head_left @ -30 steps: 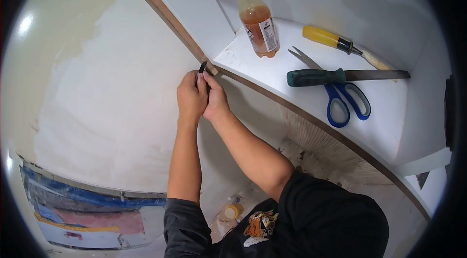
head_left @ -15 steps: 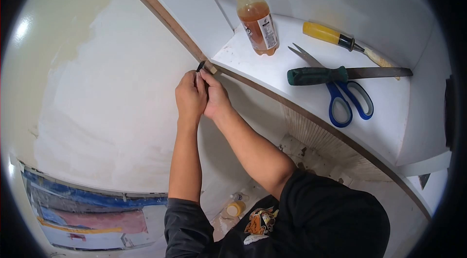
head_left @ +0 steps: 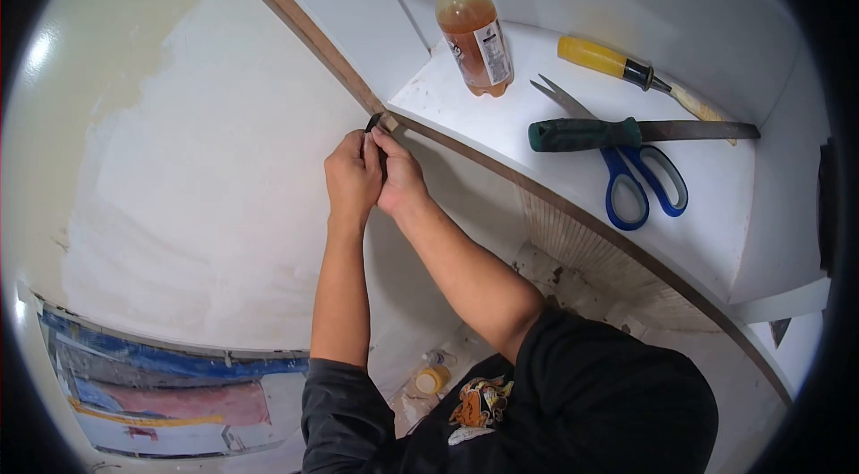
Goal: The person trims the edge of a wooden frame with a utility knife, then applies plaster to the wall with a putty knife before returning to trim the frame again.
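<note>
At the corner where the wooden edge strip (head_left: 300, 31) meets the curved shelf edge (head_left: 465, 151), both my hands are pressed together. My left hand (head_left: 352, 174) has its fingers closed around a small black piece (head_left: 373, 122), whose upper end shows above the thumbs. Against it, my right hand (head_left: 401, 177) is closed too, its thumb and fingertips at the same piece. A small light wooden bit (head_left: 389, 122) shows just beyond the right fingertips, right at the corner. The lower part of the black piece is hidden by my hands, so I cannot tell its kind.
On the white shelf (head_left: 528, 161) stand a bottle of amber liquid (head_left: 474, 45) and, lying down, a yellow-handled chisel (head_left: 595, 56), a green-handled file (head_left: 586, 134) and blue-handled scissors (head_left: 626, 197). A yellow-lidded container (head_left: 429, 380) is on the floor below.
Both hands have shifted very slightly to the right with the black piece, staying pressed together at the corner. The things on the shelf have kept their places.
</note>
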Tool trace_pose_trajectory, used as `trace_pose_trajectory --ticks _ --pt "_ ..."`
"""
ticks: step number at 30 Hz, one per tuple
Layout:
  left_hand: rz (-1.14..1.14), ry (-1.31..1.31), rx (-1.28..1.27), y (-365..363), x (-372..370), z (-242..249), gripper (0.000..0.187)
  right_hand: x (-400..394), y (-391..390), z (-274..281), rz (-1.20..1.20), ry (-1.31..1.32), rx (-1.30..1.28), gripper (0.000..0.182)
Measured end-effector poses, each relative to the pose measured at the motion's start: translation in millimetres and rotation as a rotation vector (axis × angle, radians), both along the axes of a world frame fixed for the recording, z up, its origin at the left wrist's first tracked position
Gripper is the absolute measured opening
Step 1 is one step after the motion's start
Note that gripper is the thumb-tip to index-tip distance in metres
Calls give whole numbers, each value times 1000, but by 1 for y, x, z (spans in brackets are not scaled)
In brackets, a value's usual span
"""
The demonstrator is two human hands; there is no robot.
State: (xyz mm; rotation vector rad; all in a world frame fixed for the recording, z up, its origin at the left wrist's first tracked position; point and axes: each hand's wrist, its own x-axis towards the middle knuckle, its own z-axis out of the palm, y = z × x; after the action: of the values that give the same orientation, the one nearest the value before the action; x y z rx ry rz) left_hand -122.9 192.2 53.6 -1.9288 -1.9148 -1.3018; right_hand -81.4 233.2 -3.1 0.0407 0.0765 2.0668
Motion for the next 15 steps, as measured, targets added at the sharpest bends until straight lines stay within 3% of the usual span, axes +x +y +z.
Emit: trace_pose_trajectory --ticks 15 --pt "-50 42 97 1 -6 -5 14 -3 -1 1 -67 52 136 8"
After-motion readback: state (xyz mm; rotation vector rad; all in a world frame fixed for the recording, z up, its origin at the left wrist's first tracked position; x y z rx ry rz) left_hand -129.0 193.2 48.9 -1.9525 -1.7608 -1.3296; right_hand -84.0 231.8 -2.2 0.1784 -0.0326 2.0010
